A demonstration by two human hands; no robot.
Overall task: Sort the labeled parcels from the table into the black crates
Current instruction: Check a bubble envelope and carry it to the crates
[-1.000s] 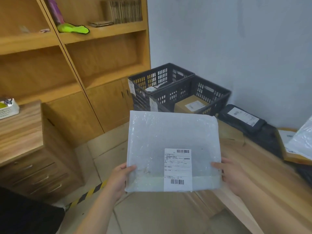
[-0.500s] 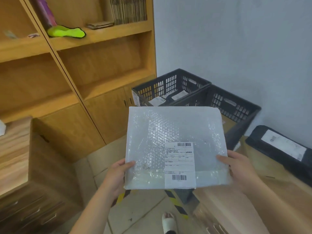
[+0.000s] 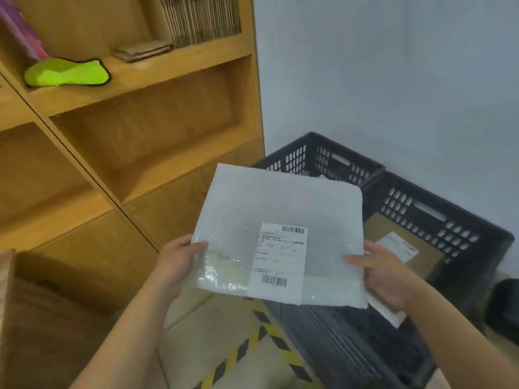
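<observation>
I hold a flat white bubble-wrap parcel (image 3: 278,209) with a white barcode label (image 3: 279,259) facing me. My left hand (image 3: 177,265) grips its lower left edge, thumb on top. My right hand (image 3: 384,273) grips its lower right edge. The parcel hovers over two black slotted crates that stand side by side. The far crate (image 3: 323,155) is mostly hidden behind the parcel. The near crate (image 3: 438,217) holds a brown cardboard parcel (image 3: 421,256) with a white label.
A wooden shelf unit (image 3: 134,153) with cupboard doors fills the left. A neon-green cloth (image 3: 67,74) lies on a shelf. Yellow-black tape (image 3: 261,335) marks the floor. A grey wall (image 3: 393,80) stands behind the crates. A dark object (image 3: 505,307) shows at the right edge.
I have stepped closer to the crates, and the parcel has moved over them, tilted slightly clockwise. Both hands keep the same grip. The table and its parcels have left the view.
</observation>
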